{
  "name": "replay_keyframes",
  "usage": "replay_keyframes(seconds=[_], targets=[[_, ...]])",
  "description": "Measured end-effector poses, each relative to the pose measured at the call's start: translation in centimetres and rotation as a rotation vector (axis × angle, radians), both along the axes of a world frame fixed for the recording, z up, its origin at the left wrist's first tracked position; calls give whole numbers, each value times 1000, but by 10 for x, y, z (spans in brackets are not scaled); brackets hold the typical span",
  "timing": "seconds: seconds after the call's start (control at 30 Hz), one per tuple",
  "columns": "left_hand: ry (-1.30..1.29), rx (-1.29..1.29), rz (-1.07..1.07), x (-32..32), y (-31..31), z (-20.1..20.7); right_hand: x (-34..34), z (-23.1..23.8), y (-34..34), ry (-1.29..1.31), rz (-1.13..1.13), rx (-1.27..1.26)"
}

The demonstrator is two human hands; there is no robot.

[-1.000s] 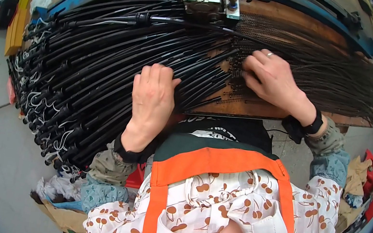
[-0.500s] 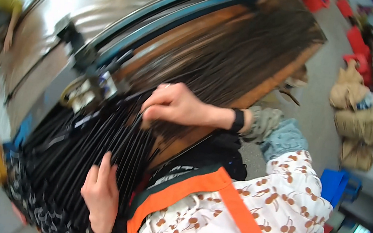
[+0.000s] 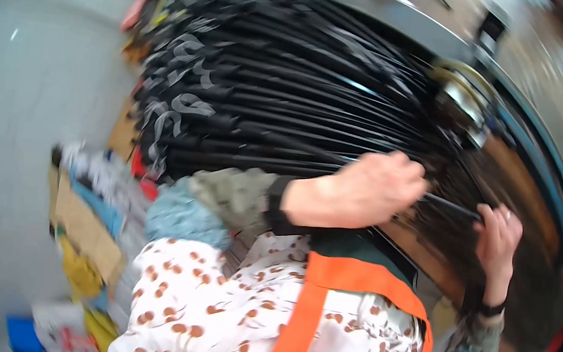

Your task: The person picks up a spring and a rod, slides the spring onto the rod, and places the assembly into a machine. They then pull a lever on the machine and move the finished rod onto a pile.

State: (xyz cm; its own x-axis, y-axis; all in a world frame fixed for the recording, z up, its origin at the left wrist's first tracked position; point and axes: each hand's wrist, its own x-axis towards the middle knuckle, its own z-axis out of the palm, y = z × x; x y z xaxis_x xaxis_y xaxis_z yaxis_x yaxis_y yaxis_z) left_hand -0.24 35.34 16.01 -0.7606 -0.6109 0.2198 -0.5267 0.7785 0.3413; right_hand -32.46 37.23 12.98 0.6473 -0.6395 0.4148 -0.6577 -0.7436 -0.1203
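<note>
My left hand (image 3: 386, 189) is closed around a thin black rod (image 3: 454, 208), its fingers blurred by motion. My right hand (image 3: 499, 236) pinches the same rod farther right, so a short stretch of it spans between both hands. Beyond my left forearm lies a broad pile of black rods (image 3: 294, 97), their thicker ends to the left, with pale grey loops or strips (image 3: 177, 112) among them. Under and beyond my right hand, thinner dark rods (image 3: 519, 280) lie along the brown wooden bench. The far ends of the held rod cannot be made out.
A roll of tape (image 3: 467, 84) on a metal holder stands behind my hands. Blue rails (image 3: 545, 137) run along the back of the bench. Cardboard and plastic bags (image 3: 94, 220) lie on the floor at left, with a blue box (image 3: 24, 336) near them.
My view has swung left over the rod pile. My left hand, earlier apart with its fingers extended, has come up and closed on the rod. My right hand now grips farther right.
</note>
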Motion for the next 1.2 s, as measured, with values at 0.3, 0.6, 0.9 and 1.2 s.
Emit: replay_keyframes(seconds=[0.3,0.6,0.9,1.2], targets=[[-17,111,135,-11,3,-4,64,-10,0,-114,1,133],[-142,-185,-200,-47,-60,76,-3,12,-2,-259,-401,-129],[-143,-343,-449,-140,-133,73,-134,10,22,-363,-873,-232],[-143,-289,-459,-185,-157,71,-204,-36,26,-345,-1231,-286]])
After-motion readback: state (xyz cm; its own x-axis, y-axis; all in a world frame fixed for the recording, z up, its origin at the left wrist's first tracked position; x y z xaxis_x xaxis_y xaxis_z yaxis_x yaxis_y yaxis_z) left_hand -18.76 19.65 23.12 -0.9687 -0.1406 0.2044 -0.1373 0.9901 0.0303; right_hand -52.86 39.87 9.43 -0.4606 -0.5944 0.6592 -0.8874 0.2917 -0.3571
